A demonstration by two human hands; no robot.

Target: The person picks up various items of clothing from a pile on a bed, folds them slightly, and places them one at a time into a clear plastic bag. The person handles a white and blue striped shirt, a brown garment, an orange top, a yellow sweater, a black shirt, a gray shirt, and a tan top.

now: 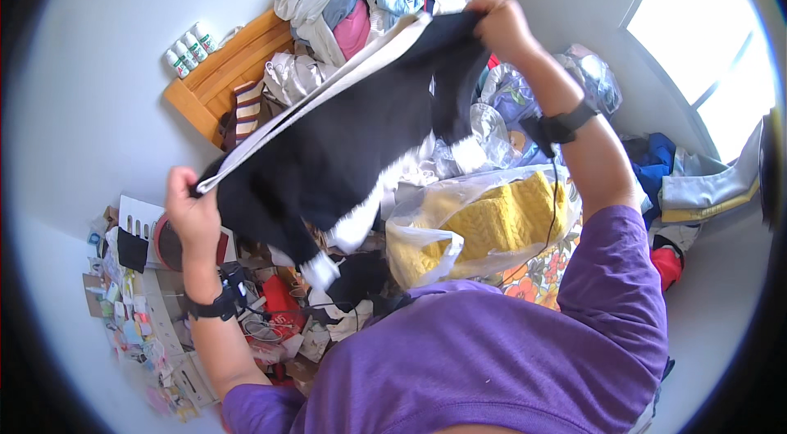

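Observation:
A black knit top with a white band and white cuffs hangs stretched between my raised hands, blurred by motion. My left hand is closed on one end of the white band, at the lower left. Higher up on the right, my right hand grips the other end. The sleeves dangle below, their white ends blurred. Just beneath the garment on the right sits a clear plastic bag with a yellow cable-knit piece inside.
A wooden headboard stands behind, with a heap of clothes against it and small white bottles beside it. Folded clothes lie under the window at right. Clutter crowds the left side. Dark cables run from my wristbands.

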